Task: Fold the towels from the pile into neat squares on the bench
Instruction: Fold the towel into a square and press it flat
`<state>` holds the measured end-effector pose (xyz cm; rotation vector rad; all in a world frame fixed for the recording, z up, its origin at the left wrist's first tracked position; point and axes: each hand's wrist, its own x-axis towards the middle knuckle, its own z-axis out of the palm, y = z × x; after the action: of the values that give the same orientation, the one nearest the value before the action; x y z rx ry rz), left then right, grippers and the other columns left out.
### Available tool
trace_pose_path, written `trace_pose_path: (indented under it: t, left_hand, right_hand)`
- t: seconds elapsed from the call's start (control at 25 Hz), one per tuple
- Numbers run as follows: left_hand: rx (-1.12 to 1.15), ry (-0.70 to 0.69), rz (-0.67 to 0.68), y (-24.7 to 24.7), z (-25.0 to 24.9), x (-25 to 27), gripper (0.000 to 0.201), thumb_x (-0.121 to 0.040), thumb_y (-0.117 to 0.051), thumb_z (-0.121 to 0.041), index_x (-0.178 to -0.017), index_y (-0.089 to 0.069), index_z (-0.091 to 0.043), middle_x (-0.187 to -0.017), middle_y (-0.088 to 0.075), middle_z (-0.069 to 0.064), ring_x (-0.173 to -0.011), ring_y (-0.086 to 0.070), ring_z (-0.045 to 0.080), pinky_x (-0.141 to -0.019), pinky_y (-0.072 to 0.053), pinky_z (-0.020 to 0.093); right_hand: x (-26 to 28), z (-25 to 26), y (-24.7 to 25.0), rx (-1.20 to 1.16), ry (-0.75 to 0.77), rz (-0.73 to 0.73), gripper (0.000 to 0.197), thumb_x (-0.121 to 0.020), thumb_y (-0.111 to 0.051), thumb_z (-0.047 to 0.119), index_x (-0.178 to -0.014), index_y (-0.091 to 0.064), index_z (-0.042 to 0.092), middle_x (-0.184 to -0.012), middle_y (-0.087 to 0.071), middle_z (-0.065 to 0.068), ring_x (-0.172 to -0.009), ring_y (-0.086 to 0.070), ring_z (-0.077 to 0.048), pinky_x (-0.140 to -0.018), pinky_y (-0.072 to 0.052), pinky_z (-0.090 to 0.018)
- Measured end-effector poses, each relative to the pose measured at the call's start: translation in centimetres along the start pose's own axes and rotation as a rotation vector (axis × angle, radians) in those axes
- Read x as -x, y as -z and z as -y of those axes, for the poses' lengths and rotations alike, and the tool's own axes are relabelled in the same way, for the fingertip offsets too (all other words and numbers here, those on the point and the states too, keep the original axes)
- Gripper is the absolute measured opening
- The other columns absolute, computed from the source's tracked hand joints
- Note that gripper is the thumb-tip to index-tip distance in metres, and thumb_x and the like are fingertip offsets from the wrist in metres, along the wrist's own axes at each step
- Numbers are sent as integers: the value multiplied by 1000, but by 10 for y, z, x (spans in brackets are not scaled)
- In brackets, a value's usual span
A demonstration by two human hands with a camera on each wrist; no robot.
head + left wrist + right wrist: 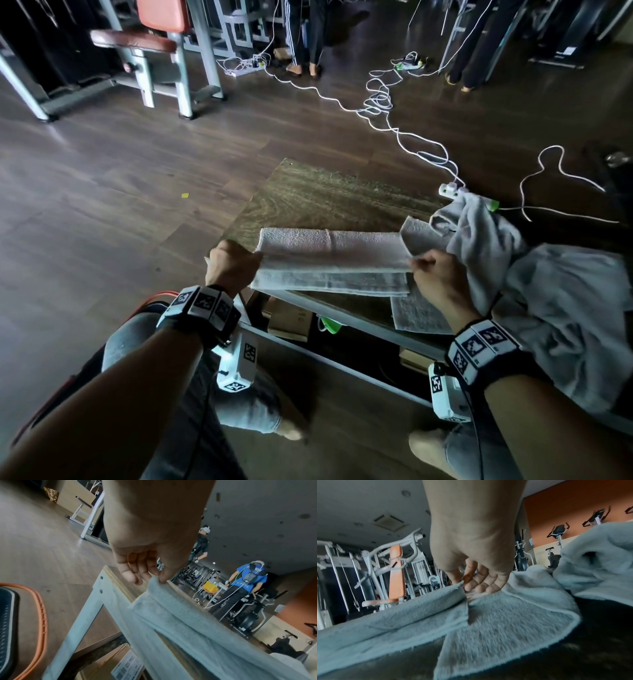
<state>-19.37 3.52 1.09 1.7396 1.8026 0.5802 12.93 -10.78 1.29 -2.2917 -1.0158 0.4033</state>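
A pale towel [334, 255] lies folded lengthwise across the wooden bench [325, 195], its upper layer lifted a little. My left hand [234, 265] pinches the towel's left corner [155, 582] between thumb and fingers. My right hand [433, 274] pinches the right corner [459, 586] of the same upper layer. Under the right end lies another flat towel [416, 311]. The pile of loose grey towels [534, 291] is heaped at the bench's right end, just right of my right hand.
White cables [387, 102] and power strips trail over the dark wood floor beyond the bench. A gym machine with an orange seat [161, 34] stands at the far left. Other people's legs [305, 37] are at the back. Cardboard boxes [291, 318] sit under the bench.
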Motion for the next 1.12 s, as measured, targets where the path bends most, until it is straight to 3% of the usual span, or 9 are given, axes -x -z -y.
trace_pose_path:
  t: [0.08, 0.28, 0.44, 0.56, 0.72, 0.84, 0.92, 1.04, 1.12]
  left_hand:
    - [56, 18, -22, 7, -3, 4, 36, -75, -76, -32, -58, -67, -2, -56, -64, 10, -63, -64, 21, -66, -52, 30]
    - [39, 51, 26, 7, -1, 22, 28, -70, -70, -18, -51, -61, 0, -51, -52, 10, -51, -49, 15, -56, -42, 26]
    - [-27, 39, 46, 1, 1, 26, 38, -82, -65, -25, -56, -65, 2, -61, -66, 16, -64, -64, 25, -65, -51, 32]
    - [-87, 30, 86, -4, 10, 21, 28, -83, -64, -21, -65, -68, 0, -73, -68, 18, -76, -66, 30, -68, -49, 32]
    - [-203, -287, -57, -25, 5, 18, 19, -82, -60, -20, -96, -64, -6, -106, -58, 17, -101, -54, 32, -79, -45, 36]
    - [-183, -501, 4, -59, -35, 13, 24, -87, -55, -15, -110, -59, -9, -118, -51, 11, -106, -50, 24, -86, -48, 35]
    - [-200, -541, 101, -84, -61, 8, 37, -88, -50, -16, -123, -54, -8, -128, -49, 11, -114, -51, 27, -93, -47, 40]
    - [-379, -520, 257, -113, -62, 2, 55, -96, -38, -28, -149, -30, -14, -158, -24, 7, -147, -20, 26, -117, -23, 42]
    - [-469, -557, 258, -121, -48, 3, 58, -101, -26, -36, -154, -15, -19, -163, -8, 1, -151, -3, 22, -122, -7, 40]
  right_hand:
    - [-1, -2, 6, -7, -9, 46, 16, -88, -68, 36, -82, -67, 21, -80, -68, 5, -75, -64, -15, -70, -54, -30]
    - [12, -23, -5, 70, -67, 181, 24, -87, -70, 38, -72, -64, 19, -71, -68, 4, -71, -66, -17, -65, -51, -27]
    - [13, -32, -10, 78, -60, 166, 27, -87, -69, 40, -70, -64, 19, -70, -68, 3, -71, -66, -19, -69, -57, -33]
    - [17, -28, -7, 108, -69, 160, 24, -86, -68, 40, -75, -60, 21, -78, -67, 3, -79, -65, -21, -72, -56, -34]
    - [22, -8, -20, 314, 245, -50, 22, -84, -66, 33, -95, -51, 21, -105, -52, -4, -100, -50, -24, -82, -49, -40]
    - [17, 24, -54, 305, 522, -40, 27, -83, -62, 24, -106, -53, 13, -119, -49, -9, -113, -47, -27, -95, -45, -47]
    - [11, 46, -79, 305, 521, 41, 41, -84, -61, 23, -122, -51, 11, -143, -39, -9, -129, -39, -27, -104, -40, -47]
    - [1, 56, -117, 274, 467, 212, 69, -87, -62, 26, -148, -32, 13, -163, -13, -5, -145, -24, -23, -116, -28, -43]
    - [-2, 44, -130, 370, 518, 176, 71, -92, -54, 35, -154, -26, 17, -165, -13, -3, -150, -18, -23, -120, -19, -47]
